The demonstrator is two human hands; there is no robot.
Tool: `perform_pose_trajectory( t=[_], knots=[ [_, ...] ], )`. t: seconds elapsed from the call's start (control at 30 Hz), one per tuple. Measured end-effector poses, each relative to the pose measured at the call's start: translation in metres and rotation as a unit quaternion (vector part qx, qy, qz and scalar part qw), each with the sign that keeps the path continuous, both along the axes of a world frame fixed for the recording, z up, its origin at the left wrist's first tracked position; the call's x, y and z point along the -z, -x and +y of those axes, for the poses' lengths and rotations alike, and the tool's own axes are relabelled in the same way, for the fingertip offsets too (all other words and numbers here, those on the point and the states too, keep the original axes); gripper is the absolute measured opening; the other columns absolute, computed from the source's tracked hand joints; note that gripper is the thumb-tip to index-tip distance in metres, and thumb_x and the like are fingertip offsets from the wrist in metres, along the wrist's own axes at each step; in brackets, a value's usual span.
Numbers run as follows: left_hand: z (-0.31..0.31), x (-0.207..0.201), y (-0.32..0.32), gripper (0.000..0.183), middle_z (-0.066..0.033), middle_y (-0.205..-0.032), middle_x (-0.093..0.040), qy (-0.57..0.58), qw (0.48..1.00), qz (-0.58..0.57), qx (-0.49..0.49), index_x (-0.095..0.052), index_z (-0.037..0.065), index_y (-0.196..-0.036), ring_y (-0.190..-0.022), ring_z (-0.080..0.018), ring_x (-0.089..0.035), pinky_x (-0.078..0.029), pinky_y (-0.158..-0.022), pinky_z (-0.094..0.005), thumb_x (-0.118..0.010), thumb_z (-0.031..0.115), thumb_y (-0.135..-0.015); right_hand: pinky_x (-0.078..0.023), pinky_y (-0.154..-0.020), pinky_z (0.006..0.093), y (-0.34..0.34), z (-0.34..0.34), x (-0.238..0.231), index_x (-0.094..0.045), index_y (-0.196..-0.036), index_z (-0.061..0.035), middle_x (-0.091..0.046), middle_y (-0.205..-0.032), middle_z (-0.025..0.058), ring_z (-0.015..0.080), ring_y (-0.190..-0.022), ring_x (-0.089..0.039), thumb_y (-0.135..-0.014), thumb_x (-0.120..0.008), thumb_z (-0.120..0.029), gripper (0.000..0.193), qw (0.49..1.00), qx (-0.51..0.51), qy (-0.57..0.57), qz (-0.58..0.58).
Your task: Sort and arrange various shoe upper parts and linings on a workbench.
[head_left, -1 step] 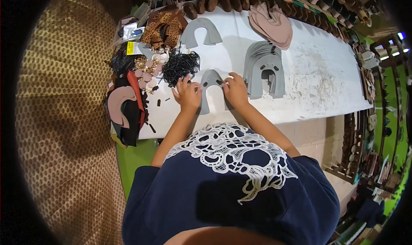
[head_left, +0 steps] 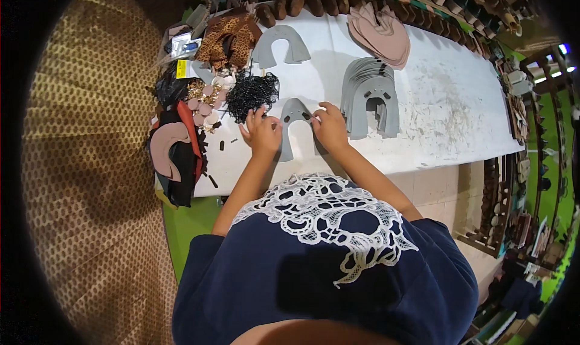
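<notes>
A grey, arch-shaped shoe upper (head_left: pixel 296 108) lies on the white-covered table in front of me, with small dark patches on its two sides. At its left edge, my left hand (head_left: pixel 263 132) has thumb and forefinger pinched together, the other fingers raised and bent. My right hand (head_left: pixel 330 129) is closed at the opposite edge, its thumb by the right dark patch. Close beyond my left fingers sits a heap of shiny black trim (head_left: pixel 252 92). To the right stands an overlapping stack of similar grey uppers (head_left: pixel 356 97), the front one bearing the same dark patches.
Another grey upper (head_left: pixel 281 38) lies farther back, near leopard-print pieces (head_left: pixel 228 40). Pink cut pieces (head_left: pixel 379 34) are stacked at the back right. Pink discs (head_left: pixel 205 109), a curved pink piece (head_left: pixel 166 150) and small black tabs (head_left: pixel 222 145) are on the left. Brown shoe lasts (head_left: pixel 296 4) line the back.
The whole view has shifted very slightly to the left. Hands and upper keep the same places relative to each other.
</notes>
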State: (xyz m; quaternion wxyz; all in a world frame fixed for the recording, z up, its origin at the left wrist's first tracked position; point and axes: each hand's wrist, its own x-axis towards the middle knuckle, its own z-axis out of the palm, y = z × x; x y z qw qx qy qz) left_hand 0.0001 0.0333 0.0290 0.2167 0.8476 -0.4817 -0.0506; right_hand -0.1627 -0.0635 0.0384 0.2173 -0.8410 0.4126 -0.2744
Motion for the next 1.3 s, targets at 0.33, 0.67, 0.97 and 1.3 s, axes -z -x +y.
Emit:
perform_pose_trajectory(
  t=[0.33, 0.67, 0.97, 1.3],
  knots=[
    [-0.011, -0.065, 0.028, 0.015, -0.0103, -0.124, -0.052, 0.113, 0.967, 0.037, 0.226, -0.064, 0.013, -0.070, -0.126, -0.0385, -0.030, -0.014, -0.102, -0.0580, -0.064, 0.028, -0.075, -0.041, -0.089, 0.0377, 0.092, -0.034, -0.065, -0.062, -0.080, -0.0037, -0.058, -0.109, 0.0123, 0.0303, -0.103, -0.053, -0.073, -0.068, -0.015, 0.015, 0.990, -0.108, -0.078, -0.039],
    [-0.089, -0.074, 0.096, 0.015, -0.0063, -0.126, -0.050, 0.141, 0.927, 0.062, 0.342, -0.065, 0.014, -0.078, -0.127, -0.0364, -0.031, -0.017, -0.103, -0.0562, -0.065, 0.029, -0.078, -0.041, -0.089, 0.0330, 0.191, -0.092, -0.084, -0.062, -0.082, -0.0034, -0.061, -0.102, 0.0100, 0.0242, -0.100, -0.055, -0.074, -0.070, -0.016, 0.017, 0.980, -0.026, -0.187, -0.057],
    [-0.143, -0.017, 0.107, 0.019, -0.0073, -0.127, -0.049, 0.103, 0.977, 0.009, 0.188, -0.064, 0.014, -0.087, -0.125, -0.0351, -0.034, -0.017, -0.100, -0.0590, -0.064, 0.030, -0.077, -0.043, -0.084, 0.0359, 0.163, -0.136, -0.026, -0.062, -0.091, -0.0016, -0.060, -0.098, 0.0142, 0.0326, -0.091, -0.057, -0.077, -0.068, -0.020, 0.024, 0.995, 0.076, -0.059, 0.026],
    [-0.128, -0.010, 0.142, 0.075, -0.0113, -0.148, -0.022, 0.153, 0.930, -0.157, 0.294, -0.031, 0.016, -0.141, -0.136, -0.0284, -0.021, -0.006, -0.105, -0.0581, -0.063, 0.038, -0.077, -0.029, -0.099, 0.0507, 0.155, -0.085, -0.011, -0.043, -0.132, -0.0085, -0.041, -0.136, 0.0153, 0.0334, -0.122, -0.041, -0.084, -0.059, -0.030, 0.055, 0.978, 0.073, 0.190, 0.045]
  ],
)
